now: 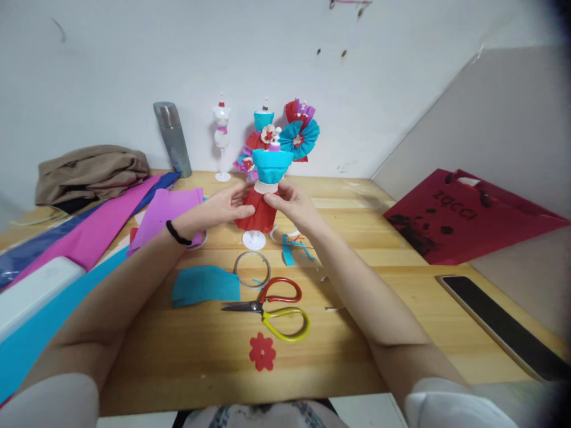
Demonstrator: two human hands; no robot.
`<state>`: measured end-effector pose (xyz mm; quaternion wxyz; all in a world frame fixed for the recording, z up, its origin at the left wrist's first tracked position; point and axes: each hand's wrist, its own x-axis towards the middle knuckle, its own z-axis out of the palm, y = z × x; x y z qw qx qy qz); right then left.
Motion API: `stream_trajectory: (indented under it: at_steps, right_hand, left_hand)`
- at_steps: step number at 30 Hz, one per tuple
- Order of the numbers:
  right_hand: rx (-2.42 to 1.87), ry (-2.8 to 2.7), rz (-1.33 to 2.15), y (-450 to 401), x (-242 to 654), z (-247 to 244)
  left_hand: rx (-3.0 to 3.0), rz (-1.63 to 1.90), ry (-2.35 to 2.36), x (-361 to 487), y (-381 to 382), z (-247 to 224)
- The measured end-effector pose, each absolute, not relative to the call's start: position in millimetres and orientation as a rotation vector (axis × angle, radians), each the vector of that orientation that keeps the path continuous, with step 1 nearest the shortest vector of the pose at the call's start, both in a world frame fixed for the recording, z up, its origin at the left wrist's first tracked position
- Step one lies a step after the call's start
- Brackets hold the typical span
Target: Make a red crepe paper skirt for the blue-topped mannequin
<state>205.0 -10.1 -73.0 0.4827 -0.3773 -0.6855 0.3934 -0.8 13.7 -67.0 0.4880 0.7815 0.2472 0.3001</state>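
A miniature dress form (266,188) stands on a white round base (254,239) between my hands. It wears a turquoise top (271,166), a pale waistband and a gathered red skirt (259,213), which look like crepe paper. My left hand (232,203) is closed on the left side of the skirt, thumb in front and fingertips partly hidden behind. At the waist and the skirt's right side, my right hand (291,205) grips with its thumb over the front. Below lie red-and-yellow-handled scissors (261,308), a turquoise paper piece (205,285), a tape roll (236,270) and a red flower cutout (262,352).
Other dress forms, one bare (222,134) and others dressed in paper, stand by the wall. A grey bottle (173,139), brown cloth (91,172) and coloured sheets (89,238) lie left. Right are a red bag (468,220), a phone (504,324) and paper scraps (288,249).
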Motion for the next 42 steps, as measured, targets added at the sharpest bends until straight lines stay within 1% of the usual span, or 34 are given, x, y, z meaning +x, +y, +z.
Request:
stream_trajectory:
  at_steps: [2, 5, 12, 15, 19, 21, 24, 26, 29, 32, 37, 42]
  right_hand:
    - [-0.921, -1.677, 0.934, -9.8, 203.3, -73.1]
    - [-0.918, -1.709, 0.900, -10.1, 199.4, -74.3]
    - [-0.983, -1.853, 0.767, -15.2, 190.3, -79.6]
    - [-0.952, -1.934, 0.785, -16.9, 192.9, -78.4]
    - [-1.037, -1.670, 0.837, -12.2, 198.3, -80.2]
    - [-1.095, -1.438, 0.941, -9.4, 196.8, -83.3]
    - [-1.068, -1.099, 1.303, -10.3, 187.1, -87.3]
    - [-1.006, -0.931, 1.532, -14.5, 178.7, -88.2]
    - [-0.897, -0.826, 1.721, -22.7, 169.1, -87.9]
    - [-0.819, -0.805, 1.771, -28.7, 164.1, -88.5]
    - [-0.802, -0.704, 1.708, -32.4, 155.5, -93.1]
    - [-0.793, -0.617, 1.712, -34.4, 152.3, -89.7]
  left_hand:
    - [1.883, 0.831, 0.575, -0.2, 12.0, -60.7]
    - [1.874, 0.886, 0.543, 4.2, 4.4, -50.7]
    - [1.843, 0.997, 0.868, 18.6, -12.8, -46.5]
    - [1.784, 1.079, 0.827, 14.9, -12.7, -42.9]
    - [1.583, 1.310, 0.747, -3.9, -2.9, -32.2]
    - [1.444, 1.426, 0.740, -16.7, 2.8, -26.0]
    - [1.287, 1.547, 0.745, -33.0, 7.9, -18.6]
    - [1.222, 1.576, 0.737, -38.4, 9.0, -16.6]
    - [1.167, 1.548, 0.697, -36.5, 10.2, -19.8]
    - [1.142, 1.513, 0.682, -27.3, 12.3, -28.1]
    - [1.153, 1.484, 0.634, -14.9, 13.6, -39.6]
    - [1.163, 1.544, 0.633, -15.5, 18.0, -42.1]
